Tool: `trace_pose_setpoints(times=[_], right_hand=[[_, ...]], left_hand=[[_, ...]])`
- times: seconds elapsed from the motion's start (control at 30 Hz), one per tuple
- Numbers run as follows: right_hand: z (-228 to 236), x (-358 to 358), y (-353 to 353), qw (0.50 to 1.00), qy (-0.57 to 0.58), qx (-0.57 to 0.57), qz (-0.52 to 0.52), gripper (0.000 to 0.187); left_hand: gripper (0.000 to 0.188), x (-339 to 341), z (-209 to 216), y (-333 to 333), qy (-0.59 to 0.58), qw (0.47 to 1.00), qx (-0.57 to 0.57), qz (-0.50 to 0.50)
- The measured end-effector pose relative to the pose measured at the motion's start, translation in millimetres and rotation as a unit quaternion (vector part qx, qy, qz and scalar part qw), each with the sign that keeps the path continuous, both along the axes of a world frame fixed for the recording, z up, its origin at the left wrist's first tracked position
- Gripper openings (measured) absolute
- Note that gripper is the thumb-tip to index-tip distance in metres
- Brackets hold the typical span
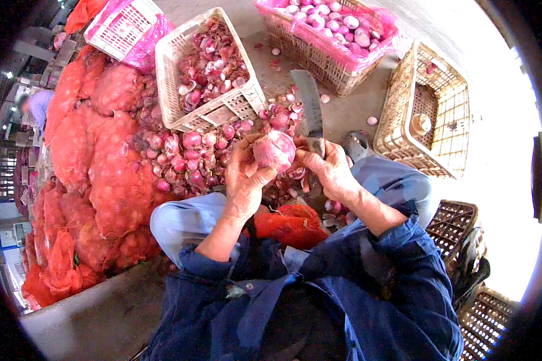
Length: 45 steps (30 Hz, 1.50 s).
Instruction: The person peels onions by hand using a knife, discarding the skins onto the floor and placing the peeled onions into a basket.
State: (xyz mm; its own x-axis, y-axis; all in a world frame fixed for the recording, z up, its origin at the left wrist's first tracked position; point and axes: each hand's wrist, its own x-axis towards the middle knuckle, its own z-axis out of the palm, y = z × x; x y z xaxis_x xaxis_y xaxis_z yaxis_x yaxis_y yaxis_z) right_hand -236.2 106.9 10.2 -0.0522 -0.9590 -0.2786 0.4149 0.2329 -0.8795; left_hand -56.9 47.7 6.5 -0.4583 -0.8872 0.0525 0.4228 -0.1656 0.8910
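My left hand (244, 171) is closed around a large red onion (274, 151), held up in front of my lap. Part of its outer skin looks peeled back to a paler pink layer. In my right hand (333, 172) is a knife (310, 105) with a broad blade, which points up and away from me. The fingers wrap its handle, close beside the onion. Below and beyond both hands, a heap of loose red onions (193, 141) and skins covers the floor.
Red mesh sacks (111, 162) are piled at the left. A crate of onion scraps (256, 99) stands beyond the heap, with a pink-lined crate of peeled onions (325, 69) farther right. Another pale crate (457, 138) sits at the right. Dark crates (485, 325) stand near my right side.
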Motion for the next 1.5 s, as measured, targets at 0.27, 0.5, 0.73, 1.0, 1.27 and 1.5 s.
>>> trace_pose_setpoints(times=[0.27,0.5,0.73,1.0,1.27,1.5], right_hand=[[-9.4,0.0,5.6,0.783,0.570,-0.249,0.024,0.051],[-5.3,-8.2,1.8,0.726,0.626,-0.282,0.025,0.051],[-20.6,-5.6,-2.3,0.732,0.621,-0.278,0.034,0.040],[-42.1,-11.3,0.7,0.764,0.601,-0.226,0.061,0.038],[-80.9,-42.9,5.3,0.822,0.568,-0.016,0.042,0.023],[3.0,-8.8,-4.7,0.917,0.397,-0.035,0.033,0.030]], left_hand=[[0.070,10.4,3.3,0.7,0.122,0.978,0.165,-0.033],[0.075,10.8,6.9,0.5,-0.011,0.997,0.080,0.003],[0.049,7.6,13.4,5.0,-0.030,0.995,0.094,-0.018],[0.046,13.4,8.7,8.4,0.023,0.984,0.149,-0.090],[0.080,27.6,12.7,-0.6,0.074,0.988,0.106,-0.081],[0.084,36.6,11.3,-11.8,0.082,0.983,0.142,-0.078]])
